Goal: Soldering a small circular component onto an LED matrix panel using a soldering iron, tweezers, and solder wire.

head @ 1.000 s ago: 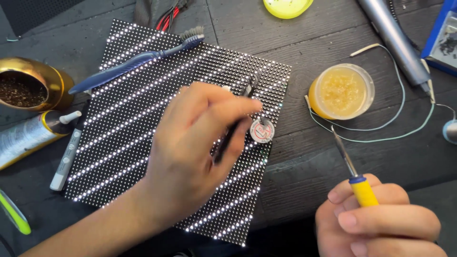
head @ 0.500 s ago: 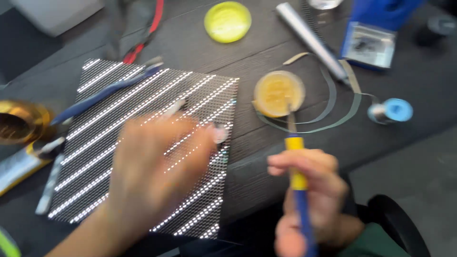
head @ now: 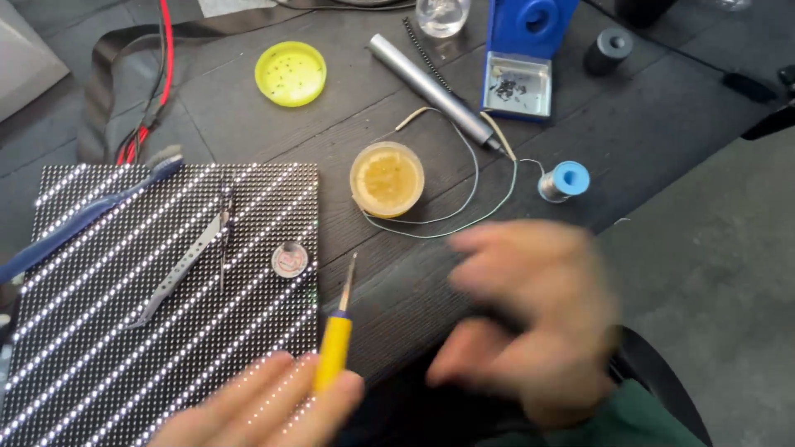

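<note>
Since half a second ago, the yellow-handled thin metal pick [head: 335, 343] passed to the left hand [head: 265, 406] at bottom centre, pinched by its fingertips. Blurred, the right hand [head: 530, 319] hovers lower right, fingers spread, holding nothing.

Open desk [head: 662, 124] is found right of the solder spool [head: 565, 180], out to the edge; more bare wood lies between the LED panel [head: 99, 331] and the yellow lid [head: 291, 73]. Mid-desk is blocked by the flux jar [head: 387, 178], looped wire [head: 464, 211] and the iron [head: 431, 89]. The panel top is cluttered by tweezers [head: 186, 265], a small round tin [head: 289, 259] and a blue tool [head: 83, 219].
</note>
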